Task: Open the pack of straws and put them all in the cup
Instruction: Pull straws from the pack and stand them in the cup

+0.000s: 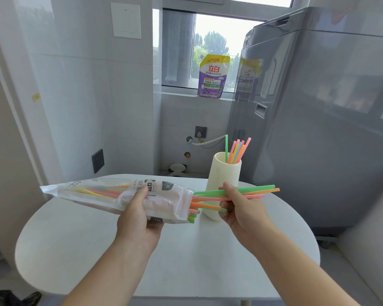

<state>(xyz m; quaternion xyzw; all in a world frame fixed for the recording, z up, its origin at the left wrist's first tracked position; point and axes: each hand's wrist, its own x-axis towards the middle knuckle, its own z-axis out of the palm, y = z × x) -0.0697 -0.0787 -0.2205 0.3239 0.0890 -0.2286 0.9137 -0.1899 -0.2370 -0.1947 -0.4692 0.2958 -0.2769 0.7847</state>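
My left hand (137, 214) grips a clear plastic straw pack (93, 192) held level above the table, its open mouth facing right. Several coloured straws (255, 191) stick out of that mouth, and my right hand (237, 208) pinches a bunch of them just right of the opening. Behind my right hand stands a tall cream ribbed cup (224, 173) on the table. Several straws (238, 151) lean upright inside it. More straws remain deep in the pack.
The round white table (186, 257) carries the cup near its far right edge. A large grey appliance (318, 129) stands close on the right. A detergent pouch (213, 76) sits on the window sill behind. A white wall runs along the left.
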